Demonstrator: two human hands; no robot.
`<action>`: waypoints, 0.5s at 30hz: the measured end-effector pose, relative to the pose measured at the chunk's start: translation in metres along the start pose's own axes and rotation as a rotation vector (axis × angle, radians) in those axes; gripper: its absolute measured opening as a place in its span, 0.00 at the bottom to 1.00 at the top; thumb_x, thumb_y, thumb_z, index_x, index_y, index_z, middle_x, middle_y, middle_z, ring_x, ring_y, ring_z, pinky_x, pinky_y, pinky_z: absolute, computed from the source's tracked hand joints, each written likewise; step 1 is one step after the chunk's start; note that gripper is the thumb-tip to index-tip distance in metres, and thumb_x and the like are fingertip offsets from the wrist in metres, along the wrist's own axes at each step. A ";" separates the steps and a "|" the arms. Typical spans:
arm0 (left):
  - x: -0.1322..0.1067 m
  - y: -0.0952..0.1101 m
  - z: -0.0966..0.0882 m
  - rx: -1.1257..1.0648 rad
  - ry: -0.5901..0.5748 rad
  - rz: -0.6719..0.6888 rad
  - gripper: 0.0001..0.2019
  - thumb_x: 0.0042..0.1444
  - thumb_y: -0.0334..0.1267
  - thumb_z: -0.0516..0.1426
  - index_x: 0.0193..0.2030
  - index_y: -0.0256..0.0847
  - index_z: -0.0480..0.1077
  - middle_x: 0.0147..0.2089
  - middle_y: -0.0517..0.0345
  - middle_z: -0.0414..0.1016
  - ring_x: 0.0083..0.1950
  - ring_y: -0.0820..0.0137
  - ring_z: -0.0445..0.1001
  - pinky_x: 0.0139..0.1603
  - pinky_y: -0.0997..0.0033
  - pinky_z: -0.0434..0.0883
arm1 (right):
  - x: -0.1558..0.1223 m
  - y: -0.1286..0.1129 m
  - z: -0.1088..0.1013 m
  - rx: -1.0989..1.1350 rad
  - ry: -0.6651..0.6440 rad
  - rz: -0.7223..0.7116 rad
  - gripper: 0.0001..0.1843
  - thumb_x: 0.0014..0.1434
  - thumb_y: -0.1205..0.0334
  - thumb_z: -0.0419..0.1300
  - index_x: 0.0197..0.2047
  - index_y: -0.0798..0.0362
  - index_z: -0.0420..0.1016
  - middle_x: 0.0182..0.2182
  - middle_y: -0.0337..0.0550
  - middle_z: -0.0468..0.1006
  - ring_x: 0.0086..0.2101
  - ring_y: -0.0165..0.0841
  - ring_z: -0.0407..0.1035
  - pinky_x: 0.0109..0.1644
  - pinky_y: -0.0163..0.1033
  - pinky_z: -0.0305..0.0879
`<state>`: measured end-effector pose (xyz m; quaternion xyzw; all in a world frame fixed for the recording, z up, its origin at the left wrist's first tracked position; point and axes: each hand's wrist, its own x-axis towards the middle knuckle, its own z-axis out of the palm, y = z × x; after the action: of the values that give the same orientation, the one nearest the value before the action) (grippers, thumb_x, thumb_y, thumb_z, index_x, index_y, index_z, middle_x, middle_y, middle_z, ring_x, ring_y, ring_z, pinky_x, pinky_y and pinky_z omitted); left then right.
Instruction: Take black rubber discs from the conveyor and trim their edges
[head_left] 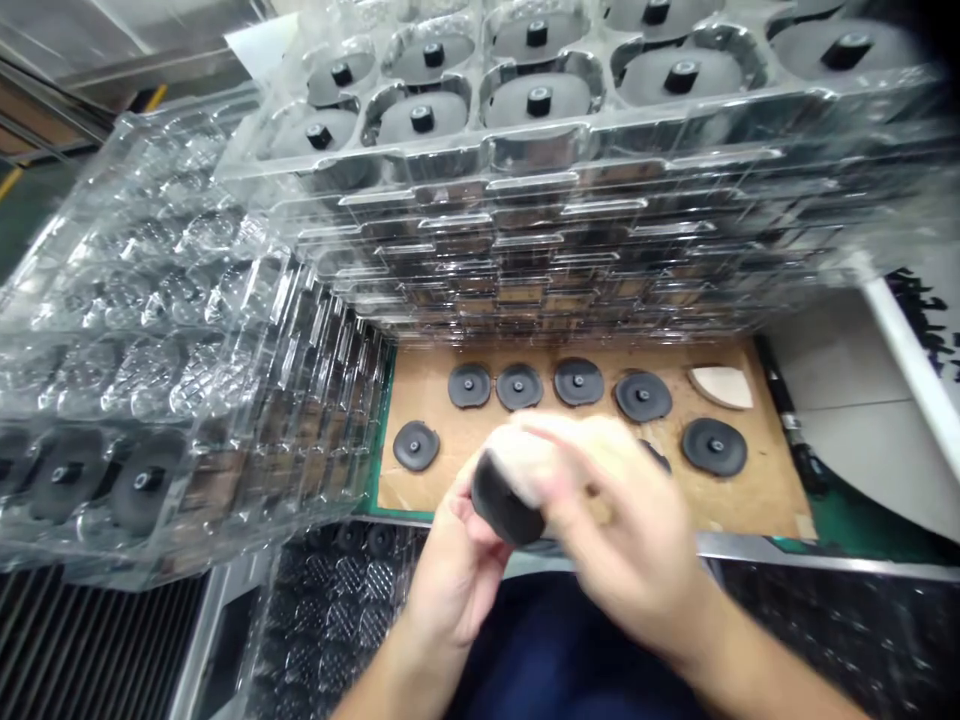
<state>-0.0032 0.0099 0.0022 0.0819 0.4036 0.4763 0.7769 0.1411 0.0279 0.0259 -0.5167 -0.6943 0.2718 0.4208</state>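
Right fingers [571,515] blurred, hiding part of held black disc [501,507].

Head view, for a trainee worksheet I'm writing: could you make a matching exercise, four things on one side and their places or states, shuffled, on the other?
Things
1. Left hand
2. Right hand
3. Cream wedge-shaped piece
4. Brown sheet

Places or states
A. near the sheet's far right corner
B. holding a dark disc
C. lying under the loose discs
D. blurred, holding something white

Pairs: 1-B, 2-D, 3-A, 4-C
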 end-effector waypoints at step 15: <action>-0.004 0.004 0.002 -0.003 -0.108 0.047 0.28 0.32 0.41 0.71 0.45 0.50 0.75 0.46 0.61 0.80 0.46 0.68 0.77 0.48 0.76 0.72 | -0.005 -0.021 -0.027 0.073 -0.332 -0.020 0.11 0.60 0.73 0.53 0.43 0.54 0.72 0.32 0.36 0.77 0.30 0.26 0.67 0.37 0.33 0.59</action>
<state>-0.0050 0.0092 0.0076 0.1159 0.3583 0.4898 0.7863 0.1545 0.0151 0.0547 -0.4421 -0.7491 0.3742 0.3214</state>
